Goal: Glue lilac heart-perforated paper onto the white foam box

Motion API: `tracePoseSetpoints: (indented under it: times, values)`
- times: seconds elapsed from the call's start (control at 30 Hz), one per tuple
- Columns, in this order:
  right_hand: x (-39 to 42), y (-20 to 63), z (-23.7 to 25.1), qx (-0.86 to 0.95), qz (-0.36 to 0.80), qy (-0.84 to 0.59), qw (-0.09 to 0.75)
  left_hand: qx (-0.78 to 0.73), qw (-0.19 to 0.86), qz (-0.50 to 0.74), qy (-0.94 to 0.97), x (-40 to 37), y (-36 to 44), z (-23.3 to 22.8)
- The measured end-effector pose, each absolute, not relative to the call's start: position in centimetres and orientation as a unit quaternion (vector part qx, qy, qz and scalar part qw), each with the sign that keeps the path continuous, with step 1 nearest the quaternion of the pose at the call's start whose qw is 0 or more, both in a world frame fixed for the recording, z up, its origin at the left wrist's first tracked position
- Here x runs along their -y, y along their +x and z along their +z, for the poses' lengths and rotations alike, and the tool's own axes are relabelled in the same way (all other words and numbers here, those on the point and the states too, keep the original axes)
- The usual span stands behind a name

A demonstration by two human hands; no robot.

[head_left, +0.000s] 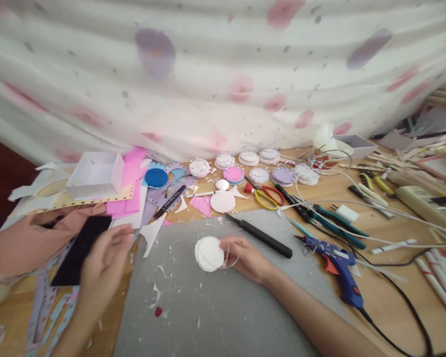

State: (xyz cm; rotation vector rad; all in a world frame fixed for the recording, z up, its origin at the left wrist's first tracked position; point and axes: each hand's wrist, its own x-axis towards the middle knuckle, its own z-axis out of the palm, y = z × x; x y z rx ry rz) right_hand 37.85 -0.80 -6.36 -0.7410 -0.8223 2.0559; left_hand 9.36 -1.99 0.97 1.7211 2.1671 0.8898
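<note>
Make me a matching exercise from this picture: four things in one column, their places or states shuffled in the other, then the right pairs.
Things
1. White, round, flat disc
2. Blue plastic glue gun
3. Black-handled, pointed craft knife
4. Black, flat, rectangular object

Places or states
A. Lying mostly on the flat grey mat
B. Partly hidden behind the left hand
C. Showing an orange trigger
D. Held by the right hand

Pairs: 1-D, 2-C, 3-A, 4-B

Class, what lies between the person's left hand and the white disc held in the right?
The head view shows a strip of wooden table, then grey mat with white scraps and a pointed white piece.
</note>
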Motion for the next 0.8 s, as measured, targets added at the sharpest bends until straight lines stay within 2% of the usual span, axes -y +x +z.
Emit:
tracePoseSetpoints:
  times: [0.03, 0.1, 0.13, 0.2, 0.43, 0.63, 0.8]
  values:
    - [0.9, 37.9, -6.4, 0.330, 0.803, -0.297, 0.397, -0.712, 0.175, 0.322, 0.600, 2.3, 11.3, 0.8]
    - [1.3, 38.1, -6.3, 0.347, 0.786, -0.307, 0.409, -0.621, 0.381, 0.366, 0.579, 2.8, 14.9, 0.6]
    - [1.5, 38.3, -6.3, 0.357, 0.776, -0.312, 0.416, -0.587, 0.446, 0.358, 0.574, 2.9, 16.3, 0.5]
    - [1.9, 38.5, -5.9, 0.380, 0.755, -0.323, 0.427, -0.552, 0.506, 0.358, 0.557, 3.1, 18.4, 0.2]
    - [2.9, 38.6, -4.6, 0.430, 0.711, -0.351, 0.431, -0.543, 0.534, 0.406, 0.504, 3.5, 19.4, -2.2]
    - [3.0, 38.4, -4.9, 0.533, 0.622, -0.369, 0.439, -0.535, 0.537, 0.408, 0.509, 3.9, 18.9, -4.4]
    - [2.5, 38.2, -5.0, 0.528, 0.656, -0.362, 0.400, -0.532, 0.505, 0.389, 0.557, 3.9, 18.9, -3.4]
